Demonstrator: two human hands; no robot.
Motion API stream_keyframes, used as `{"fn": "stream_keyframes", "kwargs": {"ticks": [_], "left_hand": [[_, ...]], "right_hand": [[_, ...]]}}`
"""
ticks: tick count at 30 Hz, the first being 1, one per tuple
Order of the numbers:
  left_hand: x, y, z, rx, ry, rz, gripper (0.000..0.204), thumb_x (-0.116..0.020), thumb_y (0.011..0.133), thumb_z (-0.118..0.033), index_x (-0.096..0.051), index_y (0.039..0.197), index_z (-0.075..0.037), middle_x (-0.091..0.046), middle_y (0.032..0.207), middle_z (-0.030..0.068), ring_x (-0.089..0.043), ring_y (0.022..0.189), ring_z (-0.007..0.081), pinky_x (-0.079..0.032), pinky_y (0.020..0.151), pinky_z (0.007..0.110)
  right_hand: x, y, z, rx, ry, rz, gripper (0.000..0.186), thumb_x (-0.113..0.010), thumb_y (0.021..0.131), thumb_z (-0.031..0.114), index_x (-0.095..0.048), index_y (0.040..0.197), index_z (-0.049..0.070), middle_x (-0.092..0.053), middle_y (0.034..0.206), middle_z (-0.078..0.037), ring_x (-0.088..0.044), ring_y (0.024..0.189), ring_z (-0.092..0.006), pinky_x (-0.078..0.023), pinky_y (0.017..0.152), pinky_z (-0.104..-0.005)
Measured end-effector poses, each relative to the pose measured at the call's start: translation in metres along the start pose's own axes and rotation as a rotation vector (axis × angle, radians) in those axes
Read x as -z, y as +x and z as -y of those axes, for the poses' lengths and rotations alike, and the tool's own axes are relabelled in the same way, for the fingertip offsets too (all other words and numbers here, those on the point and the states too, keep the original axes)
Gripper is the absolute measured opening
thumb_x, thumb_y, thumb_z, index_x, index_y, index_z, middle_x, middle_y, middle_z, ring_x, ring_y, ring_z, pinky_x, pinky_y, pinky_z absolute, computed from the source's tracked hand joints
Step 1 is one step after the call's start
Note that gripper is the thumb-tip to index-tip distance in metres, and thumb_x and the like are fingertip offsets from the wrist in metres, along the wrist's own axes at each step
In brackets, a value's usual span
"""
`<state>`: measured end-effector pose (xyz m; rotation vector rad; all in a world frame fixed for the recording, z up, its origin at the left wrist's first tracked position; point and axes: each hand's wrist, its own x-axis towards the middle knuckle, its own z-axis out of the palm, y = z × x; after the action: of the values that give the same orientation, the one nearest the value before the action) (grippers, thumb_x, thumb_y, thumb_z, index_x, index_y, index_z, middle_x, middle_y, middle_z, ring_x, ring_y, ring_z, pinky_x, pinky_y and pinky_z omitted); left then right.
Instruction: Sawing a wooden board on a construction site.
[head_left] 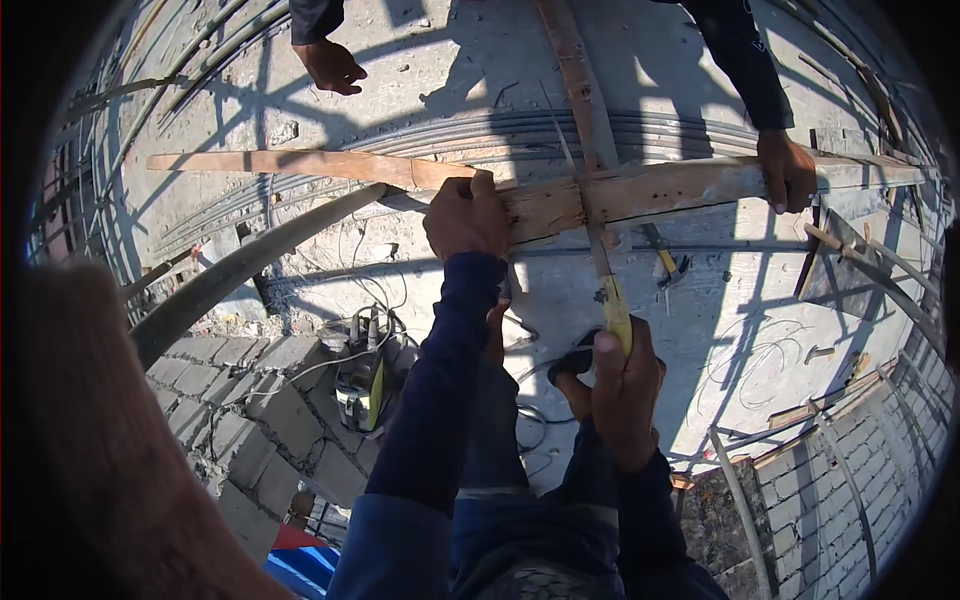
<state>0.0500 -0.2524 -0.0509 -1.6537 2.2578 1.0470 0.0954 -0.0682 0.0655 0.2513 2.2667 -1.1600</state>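
Observation:
My left hand (466, 215) is closed around a weathered wooden board (670, 190) at the centre. My right hand (625, 390) grips the yellow handle of a saw (604, 260), whose blade crosses the board just right of my left hand. A co-worker's hand (785, 170) holds the board farther right; their other hand (330, 68) hangs above a thinner plank (270, 162) at upper left. Another timber (570, 70) runs back from behind the board. A hammer (668, 265) with a yellow part lies on the concrete below the board.
Steel rods (690, 132) lie across the floor (730, 300). A pole (250, 270) slants in from the left, past a blurred wooden post (100, 420). A yellow-and-black machine (360, 385) with wires stands by grey blocks (260, 440). Block paving (850, 490) and loose poles lie at lower right.

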Motion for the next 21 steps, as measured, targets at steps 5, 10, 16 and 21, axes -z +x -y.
{"fn": "stream_keyframes", "kwargs": {"ticks": [5, 10, 16, 21], "left_hand": [[-0.002, -0.004, 0.015, -0.085, -0.09, -0.049, 0.036, -0.057, 0.081, -0.032, -0.068, 0.086, 0.001, -0.068, 0.081, 0.0189, -0.066, 0.079, 0.0341, -0.05, 0.075, 0.041], [-0.016, -0.001, 0.021, -0.14, -0.123, -0.043, 0.034, -0.057, 0.081, -0.031, -0.067, 0.085, 0.001, -0.067, 0.082, 0.0188, -0.065, 0.078, 0.0343, -0.05, 0.074, 0.041], [0.001, -0.003, 0.02, -0.177, -0.049, -0.024, 0.03, -0.049, 0.077, -0.025, -0.065, 0.079, 0.001, -0.066, 0.08, 0.0208, -0.063, 0.076, 0.0385, -0.049, 0.073, 0.045], [-0.016, 0.004, 0.027, -0.222, -0.049, -0.048, 0.031, -0.047, 0.077, -0.026, -0.066, 0.079, -0.001, -0.065, 0.078, 0.0218, -0.063, 0.075, 0.04, -0.049, 0.073, 0.046]], "right_hand": [[0.009, 0.013, 0.067, -0.027, -0.109, 0.003, 0.032, -0.047, 0.094, 0.032, -0.051, 0.09, 0.001, -0.05, 0.061, -0.011, -0.047, 0.05, -0.0218, -0.039, 0.05, -0.037], [0.041, -0.056, 0.073, -0.226, -0.313, -0.03, 0.044, -0.043, 0.095, 0.045, -0.052, 0.089, 0.002, -0.047, 0.056, -0.009, -0.047, 0.048, -0.0186, -0.036, 0.046, -0.0332], [0.065, -0.09, 0.088, -0.241, -0.311, -0.008, 0.049, -0.046, 0.093, 0.047, -0.055, 0.096, -0.001, -0.052, 0.057, -0.009, -0.055, 0.049, -0.0199, -0.039, 0.046, -0.0324], [-0.002, 0.056, 0.051, 0.085, -0.358, 0.057, 0.029, -0.051, 0.095, 0.027, -0.048, 0.086, 0.001, -0.051, 0.059, -0.017, -0.054, 0.051, -0.0362, -0.04, 0.049, -0.0412]]}}
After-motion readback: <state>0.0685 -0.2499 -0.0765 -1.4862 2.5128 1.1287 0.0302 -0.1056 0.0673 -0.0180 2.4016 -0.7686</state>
